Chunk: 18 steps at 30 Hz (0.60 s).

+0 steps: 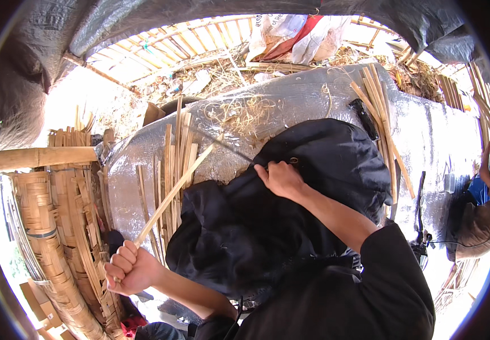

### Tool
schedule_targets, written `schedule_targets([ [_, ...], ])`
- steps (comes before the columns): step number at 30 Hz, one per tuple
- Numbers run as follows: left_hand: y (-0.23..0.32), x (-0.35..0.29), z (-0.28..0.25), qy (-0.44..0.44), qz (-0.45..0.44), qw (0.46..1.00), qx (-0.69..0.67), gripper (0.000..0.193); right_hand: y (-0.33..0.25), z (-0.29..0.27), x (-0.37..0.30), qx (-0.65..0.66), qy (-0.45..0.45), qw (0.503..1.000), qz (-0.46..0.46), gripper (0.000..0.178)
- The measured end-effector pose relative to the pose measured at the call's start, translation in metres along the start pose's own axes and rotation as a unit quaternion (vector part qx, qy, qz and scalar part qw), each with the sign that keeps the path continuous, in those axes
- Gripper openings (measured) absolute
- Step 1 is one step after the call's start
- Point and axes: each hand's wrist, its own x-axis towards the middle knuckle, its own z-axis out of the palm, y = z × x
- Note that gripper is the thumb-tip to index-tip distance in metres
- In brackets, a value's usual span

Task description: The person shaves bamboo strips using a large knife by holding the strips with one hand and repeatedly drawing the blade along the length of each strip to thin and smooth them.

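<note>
A long pale bamboo strip (178, 190) slants up and away from my left hand (128, 267), which is closed round its lower end. My right hand (281, 178) is closed on a knife whose long, thin dark blade (230, 148) points up and left. Its handle is hidden in my fingers. The strip's far end meets or crosses the blade; whether they touch I cannot tell. Black cloth (290, 221) covers my lap beneath both hands. Curly shavings (242, 112) lie on the silver sheet (296, 85) beyond, and a small curl rests by my right hand.
Split bamboo strips (171, 170) stand left of the cloth, and more strips (378, 107) lie to the right beside a black object (364, 119). Bamboo bundles (58, 226) and a horizontal pole (41, 157) are at left. Part of another person (486, 164) shows at far right.
</note>
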Motion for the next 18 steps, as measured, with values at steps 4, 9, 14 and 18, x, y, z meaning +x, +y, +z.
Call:
schedule_targets([
  [4, 0.028, 0.004, -0.023, 0.049, 0.004, 0.998, -0.036, 0.039, 0.025, 0.008, 0.009, -0.075, 0.020, 0.997, 0.009, 0.069],
  [9, 0.069, 0.006, -0.039, 0.087, 0.042, 0.994, -0.054, 0.036, 0.015, 0.005, -0.005, -0.035, 0.008, 0.999, 0.017, 0.061],
  [14, 0.047, 0.001, -0.027, 0.209, 0.040, 0.971, -0.106, 0.036, 0.017, 0.018, -0.017, -0.039, 0.027, 0.999, -0.015, 0.054],
  [18, 0.019, 0.000, -0.019, 0.340, 0.018, 0.931, -0.133, 0.035, 0.004, 0.017, -0.023, 0.055, 0.155, 0.977, -0.135, 0.056],
])
